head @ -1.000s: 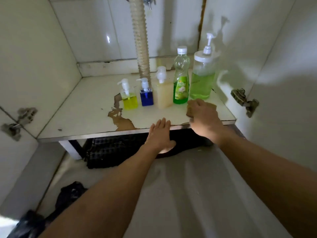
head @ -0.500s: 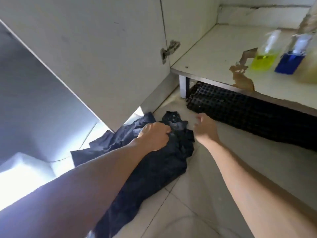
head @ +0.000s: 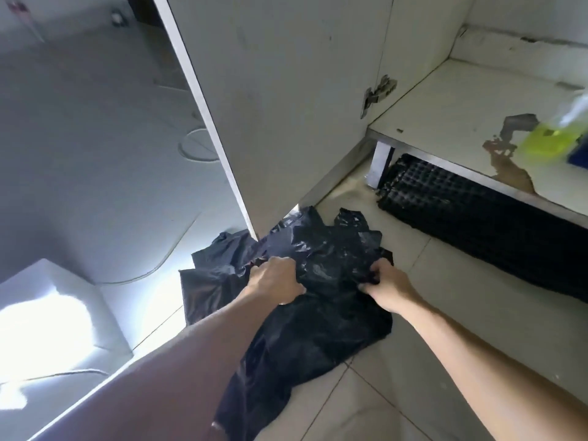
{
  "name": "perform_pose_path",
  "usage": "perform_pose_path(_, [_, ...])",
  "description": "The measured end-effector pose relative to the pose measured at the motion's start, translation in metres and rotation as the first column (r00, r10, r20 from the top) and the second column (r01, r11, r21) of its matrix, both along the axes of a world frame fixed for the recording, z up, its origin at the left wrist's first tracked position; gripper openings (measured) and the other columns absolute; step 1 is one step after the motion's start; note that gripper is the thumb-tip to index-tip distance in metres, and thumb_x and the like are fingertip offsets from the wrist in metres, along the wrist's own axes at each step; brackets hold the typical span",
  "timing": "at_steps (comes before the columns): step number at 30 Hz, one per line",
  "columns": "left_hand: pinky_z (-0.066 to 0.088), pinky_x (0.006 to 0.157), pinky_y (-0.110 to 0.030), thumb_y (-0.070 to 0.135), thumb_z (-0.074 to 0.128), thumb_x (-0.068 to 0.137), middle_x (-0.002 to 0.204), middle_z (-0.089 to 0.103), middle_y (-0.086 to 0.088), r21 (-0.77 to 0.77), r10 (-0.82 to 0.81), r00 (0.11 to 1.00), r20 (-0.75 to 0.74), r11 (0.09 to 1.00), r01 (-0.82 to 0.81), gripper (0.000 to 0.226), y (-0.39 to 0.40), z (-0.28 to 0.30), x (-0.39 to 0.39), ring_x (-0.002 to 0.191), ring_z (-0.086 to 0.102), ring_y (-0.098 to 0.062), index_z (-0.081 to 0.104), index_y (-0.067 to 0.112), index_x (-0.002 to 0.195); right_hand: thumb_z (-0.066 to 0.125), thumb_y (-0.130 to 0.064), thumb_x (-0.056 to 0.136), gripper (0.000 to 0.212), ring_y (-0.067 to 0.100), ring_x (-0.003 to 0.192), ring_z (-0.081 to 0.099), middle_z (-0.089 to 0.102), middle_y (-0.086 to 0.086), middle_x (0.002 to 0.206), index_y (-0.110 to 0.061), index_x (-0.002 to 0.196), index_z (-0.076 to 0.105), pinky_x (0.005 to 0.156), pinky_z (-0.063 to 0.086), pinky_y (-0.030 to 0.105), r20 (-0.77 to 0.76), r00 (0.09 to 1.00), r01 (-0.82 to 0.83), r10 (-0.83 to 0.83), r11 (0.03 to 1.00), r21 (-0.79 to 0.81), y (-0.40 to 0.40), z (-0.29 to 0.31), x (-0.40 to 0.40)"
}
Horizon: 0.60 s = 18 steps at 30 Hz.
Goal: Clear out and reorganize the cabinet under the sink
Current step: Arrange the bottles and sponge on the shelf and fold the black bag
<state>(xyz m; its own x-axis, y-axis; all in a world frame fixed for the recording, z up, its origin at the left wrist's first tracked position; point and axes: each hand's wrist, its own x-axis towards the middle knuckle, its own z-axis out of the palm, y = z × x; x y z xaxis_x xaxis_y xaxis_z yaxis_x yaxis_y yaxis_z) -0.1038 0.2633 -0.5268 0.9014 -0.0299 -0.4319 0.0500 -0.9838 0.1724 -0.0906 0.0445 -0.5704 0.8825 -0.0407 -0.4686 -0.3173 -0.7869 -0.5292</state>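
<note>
Hands, left and right, both clenched on crumpled black bag, long axis toward cabinet.

Your left hand and right hand bury their fingertips in the black bag, so you cannot see the grip itself. The bag's far left corner slips behind the cabinet door. The yellow bottle is motion-blurred and cut by the right edge. The black mat runs under the shelf, its rear hidden.

Both hands, left hand and right hand, clutch a black plastic bag on the tiled floor.
</note>
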Motion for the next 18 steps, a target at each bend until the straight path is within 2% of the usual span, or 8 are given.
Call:
perform_pose_path(3, [0.048, 0.088, -0.039, 0.022, 0.056, 0.088, 0.112, 0.065, -0.006, -0.041, -0.03, 0.995, 0.097, 0.999, 0.034, 0.018, -0.008, -0.006, 0.007, 0.107, 0.061, -0.028, 0.064, 0.014, 0.101, 0.074, -0.025, 0.079, 0.046, 0.029, 0.106, 0.061, 0.065, 0.006, 0.116, -0.012, 0.12, 0.057, 0.088, 0.049, 0.033, -0.049, 0.969, 0.246, -0.242, 0.939, 0.238, 0.012, 0.0, -0.006])
perform_pose_path(6, [0.048, 0.092, -0.041, 0.021, 0.051, 0.087, 0.114, 0.063, -0.003, -0.204, 0.044, 0.967, 0.251, 0.979, 0.008, 0.024, -0.029, 0.005, 0.016, 0.107, 0.061, -0.028, 0.068, 0.02, 0.104, 0.065, -0.022, 0.085, 0.019, 0.031, 0.091, 0.066, 0.07, 0.015, 0.092, -0.005, 0.094, 0.068, 0.074, 0.044, 0.03, 0.07, 0.936, 0.303, -0.344, 0.893, 0.333, 0.02, 0.023, -0.005])
perform_pose_path(9, [0.041, 0.098, -0.04, 0.025, 0.051, 0.087, 0.123, 0.057, -0.001, -0.405, 0.155, 0.929, 0.335, 0.914, -0.007, 0.026, -0.055, 0.03, 0.016, 0.111, 0.057, -0.027, 0.068, 0.023, 0.105, 0.057, -0.021, 0.092, 0.016, 0.022, 0.076, 0.06, 0.066, 0.016, 0.081, -0.008, 0.087, 0.065, 0.071, 0.043, 0.031, 0.216, 0.878, 0.318, -0.427, 0.858, 0.404, 0.012, 0.067, -0.01])
perform_pose_path(12, [0.042, 0.098, -0.04, 0.029, 0.054, 0.086, 0.13, 0.053, 0.001, -0.554, 0.219, 0.874, 0.433, 0.83, 0.067, 0.025, -0.075, 0.054, 0.012, 0.114, 0.055, -0.025, 0.067, 0.023, 0.107, 0.057, -0.017, 0.094, 0.008, 0.023, 0.078, 0.063, 0.064, -0.002, 0.077, -0.013, 0.093, 0.064, 0.065, 0.047, 0.022, 0.429, 0.797, 0.282, -0.425, 0.89, 0.357, -0.012, 0.123, -0.016])
perform_pose_path(14, [0.044, 0.097, -0.042, 0.034, 0.059, 0.084, 0.131, 0.05, 0.0, -0.644, 0.255, 0.852, 0.458, 0.756, 0.12, 0.03, -0.084, 0.062, 0.011, 0.115, 0.054, -0.026, 0.062, 0.023, 0.112, 0.057, -0.022, 0.094, 0.022, 0.019, 0.095, 0.059, 0.058, -0.001, 0.098, -0.011, 0.113, 0.062, 0.08, 0.044, 0.024, 0.521, 0.721, 0.318, -0.457, 0.886, 0.337, -0.031, 0.157, -0.02])
perform_pose_path(15, [0.045, 0.096, -0.044, 0.04, 0.061, 0.082, 0.133, 0.047, 0.0, -0.671, 0.262, 0.846, 0.465, 0.727, 0.143, 0.037, -0.089, 0.064, 0.011, 0.116, 0.053, -0.026, 0.058, 0.024, 0.116, 0.058, -0.026, 0.093, 0.022, 0.013, 0.095, 0.056, 0.056, -0.001, 0.1, -0.014, 0.112, 0.061, 0.083, 0.04, 0.024, 0.558, 0.689, 0.324, -0.462, 0.886, 0.333, -0.045, 0.167, -0.02])
perform_pose_path(17, [0.045, 0.096, -0.044, 0.05, 0.064, 0.078, 0.134, 0.041, -0.002, -0.718, 0.262, 0.856, 0.446, 0.675, 0.167, 0.056, -0.097, 0.067, 0.012, 0.117, 0.05, -0.025, 0.047, 0.022, 0.123, 0.059, -0.023, 0.092, 0.009, -0.003, 0.073, 0.054, 0.058, -0.01, 0.081, -0.015, 0.091, 0.056, 0.076, 0.038, 0.023, 0.65, 0.624, 0.298, -0.434, 0.901, 0.315, -0.066, 0.179, -0.029])
perform_pose_path(18, [0.045, 0.095, -0.039, 0.052, 0.068, 0.076, 0.131, 0.041, -0.002, -0.75, 0.266, 0.883, 0.388, 0.648, 0.134, 0.064, -0.1, 0.067, 0.011, 0.115, 0.048, -0.023, 0.044, 0.019, 0.126, 0.06, -0.02, 0.092, 0.012, -0.004, 0.066, 0.053, 0.058, -0.012, 0.071, -0.012, 0.084, 0.055, 0.072, 0.039, 0.022, 0.68, 0.589, 0.31, -0.436, 0.9, 0.308, -0.073, 0.183, -0.037])
